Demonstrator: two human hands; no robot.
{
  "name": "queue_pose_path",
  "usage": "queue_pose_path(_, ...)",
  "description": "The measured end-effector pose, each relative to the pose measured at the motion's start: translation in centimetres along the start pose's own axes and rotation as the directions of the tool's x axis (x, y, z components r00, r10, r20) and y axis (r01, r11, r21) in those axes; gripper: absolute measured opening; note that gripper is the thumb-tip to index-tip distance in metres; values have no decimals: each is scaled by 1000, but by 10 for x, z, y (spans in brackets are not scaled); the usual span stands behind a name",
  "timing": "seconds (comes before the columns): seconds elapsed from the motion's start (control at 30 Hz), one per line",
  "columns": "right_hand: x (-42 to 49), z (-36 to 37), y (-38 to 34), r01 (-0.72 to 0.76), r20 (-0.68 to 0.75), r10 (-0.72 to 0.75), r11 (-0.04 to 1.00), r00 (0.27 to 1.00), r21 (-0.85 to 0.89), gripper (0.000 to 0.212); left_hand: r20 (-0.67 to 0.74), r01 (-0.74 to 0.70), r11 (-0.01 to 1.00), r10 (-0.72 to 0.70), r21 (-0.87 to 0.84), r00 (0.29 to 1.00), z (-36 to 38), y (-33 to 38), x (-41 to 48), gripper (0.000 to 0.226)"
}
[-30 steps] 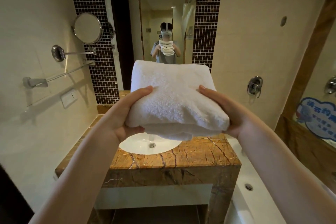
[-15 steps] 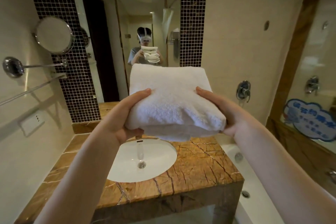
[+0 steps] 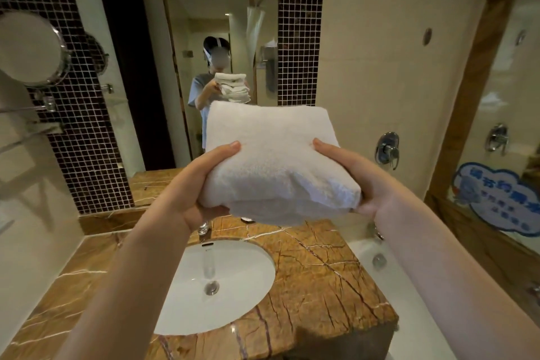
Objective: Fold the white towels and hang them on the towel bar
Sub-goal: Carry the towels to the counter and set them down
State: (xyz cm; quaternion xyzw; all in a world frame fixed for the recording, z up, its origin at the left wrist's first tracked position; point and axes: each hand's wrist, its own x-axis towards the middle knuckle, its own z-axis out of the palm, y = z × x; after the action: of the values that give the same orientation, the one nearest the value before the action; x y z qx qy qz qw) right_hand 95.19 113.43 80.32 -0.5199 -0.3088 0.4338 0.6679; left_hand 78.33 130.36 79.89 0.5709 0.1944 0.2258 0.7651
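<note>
**Current state.** The stack of folded white terry towels (image 3: pixel 274 161) is held in the air above the rear of the white oval ceramic basin (image 3: pixel 187 301), touching nothing but the hands. The left hand (image 3: pixel 201 184) grasps the stack's left end and the right hand (image 3: pixel 350 178) its right end. Each thumb lies on top. The left fingers curl underneath; the right fingers are mostly hidden below.

**Hazard 1: layer slip.** The lower layers bulge out at the near edge. If either grasp loosens or the stack tilts, a layer probably slides out and unfolds.

**Hazard 2: wetting.** A dropped towel probably lands in the basin or against the chrome tap (image 3: pixel 203 226) behind it. Whether the basin is wet cannot be told.

**Hazard 3: transfer.** What appears to be the chrome towel bar (image 3: pixel 32 134) sits on the wall well left of the basin, blurred at the frame edge. Reaching it calls for a sideways turn. Hanging one towel probably frees one hand, which leaves the rest on a single grasp.

**Hazard 4: overshoot.** The white bathtub (image 3: pixel 409 286) lies just right of the basin, and a fumble there drops the towels in.
</note>
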Motion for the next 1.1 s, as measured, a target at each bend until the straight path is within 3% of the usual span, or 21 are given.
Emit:
queue_pose_path(0.3,64,-50,-16,17,12,-17,999,1000,-40,50,-38,-12,1000,11,-18,999,18,-2,75,48)
queue_pose_path(0.7,137,-104,-8,5,-51,-2,999,999,51,63,-107,13,1000,-14,-12,994,21,-25,165,67)
queue_pose_path(0.93,173,-123,8,61,-190,-45,995,981,78,68,6,40,999,-40,-12,999,12,-40,221,71)
queue_pose_path(1.1,194,-138,19,73,-276,-50,995,960,75,69,74,58,997,-54,-42,996,4,-58,262,54)
